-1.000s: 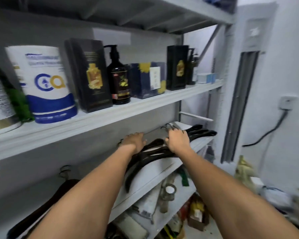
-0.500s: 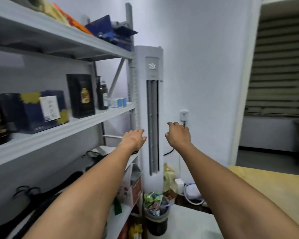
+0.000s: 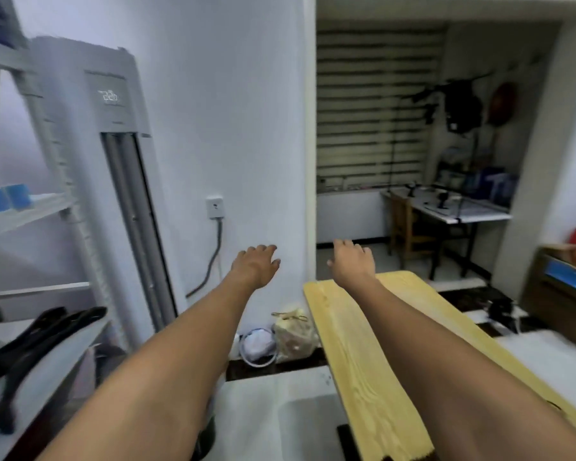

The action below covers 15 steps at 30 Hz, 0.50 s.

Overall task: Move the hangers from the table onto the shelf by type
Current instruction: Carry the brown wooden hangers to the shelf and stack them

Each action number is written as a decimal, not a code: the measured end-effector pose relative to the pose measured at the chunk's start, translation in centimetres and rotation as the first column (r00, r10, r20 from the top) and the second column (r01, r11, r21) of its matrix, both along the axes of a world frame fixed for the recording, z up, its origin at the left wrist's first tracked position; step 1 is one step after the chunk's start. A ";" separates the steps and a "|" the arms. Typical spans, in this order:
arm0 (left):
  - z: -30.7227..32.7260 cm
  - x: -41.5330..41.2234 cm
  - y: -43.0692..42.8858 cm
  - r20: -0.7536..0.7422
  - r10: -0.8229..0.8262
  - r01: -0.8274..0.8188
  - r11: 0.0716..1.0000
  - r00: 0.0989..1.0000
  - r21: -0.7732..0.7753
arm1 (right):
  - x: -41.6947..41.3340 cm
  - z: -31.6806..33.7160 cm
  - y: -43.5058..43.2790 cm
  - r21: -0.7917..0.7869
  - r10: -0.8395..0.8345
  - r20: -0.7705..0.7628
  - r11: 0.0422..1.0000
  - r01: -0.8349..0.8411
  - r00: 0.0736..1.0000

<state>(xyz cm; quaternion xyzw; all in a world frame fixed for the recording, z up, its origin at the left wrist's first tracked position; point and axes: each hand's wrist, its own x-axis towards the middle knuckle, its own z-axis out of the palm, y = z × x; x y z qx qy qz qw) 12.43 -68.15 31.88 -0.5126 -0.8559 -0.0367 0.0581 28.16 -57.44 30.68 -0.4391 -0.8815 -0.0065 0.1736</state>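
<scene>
Both arms are extended straight forward, palms down. The left hand (image 3: pixel 255 266) and right hand (image 3: pixel 353 261) are released, fingers loosely spread, holding nothing. The right forearm passes over the wooden table (image 3: pixel 363 361). Black hangers (image 3: pixel 44 341) lie on the shelf (image 3: pixel 57 371), well left of and below the left hand. The air conditioner (image 3: pixel 90 128) display digits are too blurred to read.
</scene>
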 end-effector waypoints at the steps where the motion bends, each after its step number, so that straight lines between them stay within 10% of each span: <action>1: -0.7 1.0 1.6 -0.001 -0.038 0.038 0.999 0.999 -0.008 | 1.5 -0.8 1.1 -0.013 -0.039 0.015 0.999 0.040 0.999; 15: -7.3 10.1 17.8 0.054 -0.497 0.499 0.867 0.866 -0.019 | 14.1 -7.6 9.7 -0.136 -0.376 0.090 0.913 0.385 0.922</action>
